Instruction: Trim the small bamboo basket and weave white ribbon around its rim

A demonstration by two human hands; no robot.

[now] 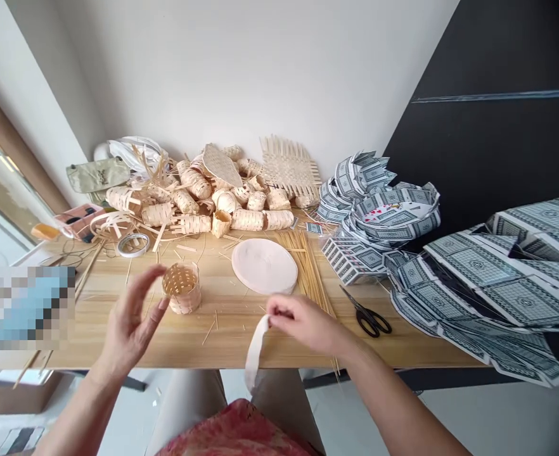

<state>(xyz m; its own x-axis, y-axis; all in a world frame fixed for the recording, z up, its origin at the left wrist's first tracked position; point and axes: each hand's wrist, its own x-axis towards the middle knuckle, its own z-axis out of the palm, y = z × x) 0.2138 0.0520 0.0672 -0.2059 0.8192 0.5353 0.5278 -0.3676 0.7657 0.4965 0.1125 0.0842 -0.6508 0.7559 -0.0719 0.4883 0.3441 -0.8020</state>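
Observation:
A small woven basket (182, 290) stands upright on the wooden table. Just left of it is my left hand (134, 316), thumb and fingers spread with nothing between them. My right hand (298, 320) pinches one end of a pale, flat strip (257, 354), which hangs down past the table's front edge. A pale round disc (264, 266) lies flat behind my right hand. Black-handled scissors (371, 318) rest to the right of that hand, beside a bundle of thin straw-coloured sticks (308, 269).
Woven tubes (247, 220) are heaped at the back, with a flat woven mat (290, 166) against the wall. A tape roll (134, 245) lies at the left. Structures of folded playing cards (479, 272) fill the right side. Short scraps lie about the table (241, 342).

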